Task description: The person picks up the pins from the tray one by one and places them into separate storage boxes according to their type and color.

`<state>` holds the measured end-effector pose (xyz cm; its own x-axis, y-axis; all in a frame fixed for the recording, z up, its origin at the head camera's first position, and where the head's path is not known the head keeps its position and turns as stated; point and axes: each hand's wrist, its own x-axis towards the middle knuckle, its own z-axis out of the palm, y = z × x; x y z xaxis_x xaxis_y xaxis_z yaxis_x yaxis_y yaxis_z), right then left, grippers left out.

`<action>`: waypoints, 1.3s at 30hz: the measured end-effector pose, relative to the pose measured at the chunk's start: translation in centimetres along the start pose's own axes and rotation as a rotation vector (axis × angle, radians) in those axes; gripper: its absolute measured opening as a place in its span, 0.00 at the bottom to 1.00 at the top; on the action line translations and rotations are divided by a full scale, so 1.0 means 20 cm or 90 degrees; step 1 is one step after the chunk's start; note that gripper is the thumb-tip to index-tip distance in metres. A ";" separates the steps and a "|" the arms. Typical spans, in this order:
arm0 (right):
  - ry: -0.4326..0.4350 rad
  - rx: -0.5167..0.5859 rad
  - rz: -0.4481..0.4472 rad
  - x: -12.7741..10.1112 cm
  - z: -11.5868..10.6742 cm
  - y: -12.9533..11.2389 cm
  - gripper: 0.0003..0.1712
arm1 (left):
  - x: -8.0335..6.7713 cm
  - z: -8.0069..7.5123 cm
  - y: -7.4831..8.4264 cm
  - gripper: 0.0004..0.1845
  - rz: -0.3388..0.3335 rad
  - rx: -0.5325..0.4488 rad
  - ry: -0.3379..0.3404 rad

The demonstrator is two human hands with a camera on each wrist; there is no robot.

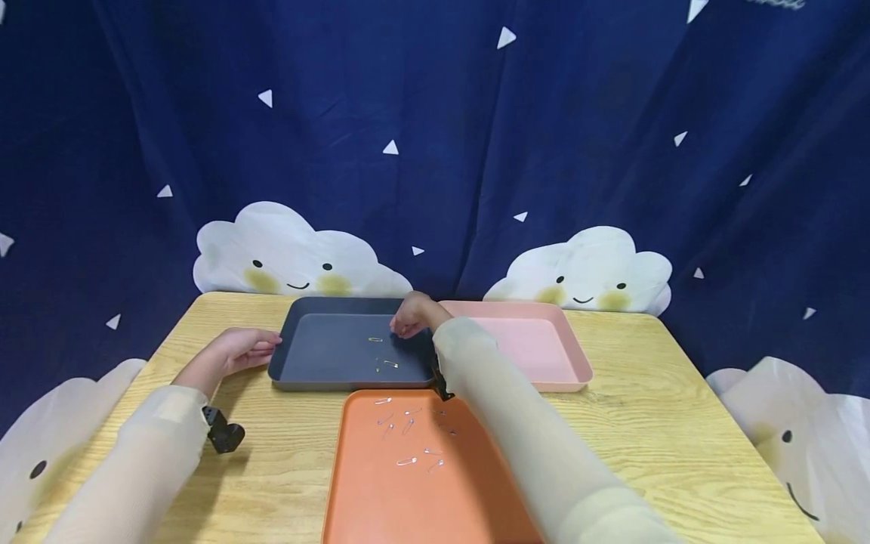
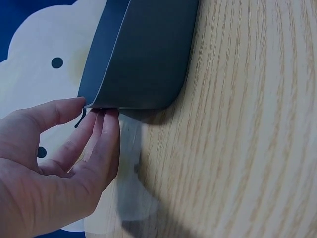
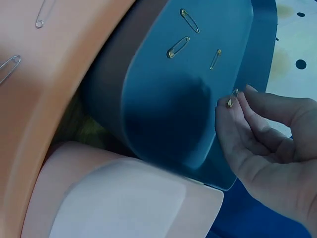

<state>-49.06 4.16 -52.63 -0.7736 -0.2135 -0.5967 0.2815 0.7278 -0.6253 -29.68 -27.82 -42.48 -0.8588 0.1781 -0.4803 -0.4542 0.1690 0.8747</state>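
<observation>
My right hand (image 1: 412, 313) is over the right part of the dark grey tray (image 1: 322, 355). In the right wrist view, its thumb and fingertips pinch a small gold safety pin (image 3: 232, 98) above that tray. Three more gold safety pins lie on the tray floor, one of them a pin (image 3: 178, 47) near the front wall. My left hand (image 1: 234, 350) is at the tray's left end. The left wrist view has its thumb and fingers pinching the rim (image 2: 106, 74) at the corner.
In front stands an orange tray (image 1: 387, 506) with several silver safety pins (image 1: 406, 462) scattered in it. A pink tray (image 1: 537, 347) sits against the dark tray's right side, partly behind my right sleeve. The wooden table (image 1: 652, 408) backs onto a blue curtain (image 1: 435, 98).
</observation>
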 end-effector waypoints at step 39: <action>0.053 -0.095 -0.234 -1.65 0.02 0.48 0.06 | 0.00 0.01 0.00 0.26 0.005 0.020 -0.015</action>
<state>-20.52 17.93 -39.09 -0.8521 -0.4282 -0.3009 -0.1028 0.7008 -0.7059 -29.60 -27.69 -42.53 -0.8558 0.2027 -0.4759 -0.4401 0.1981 0.8758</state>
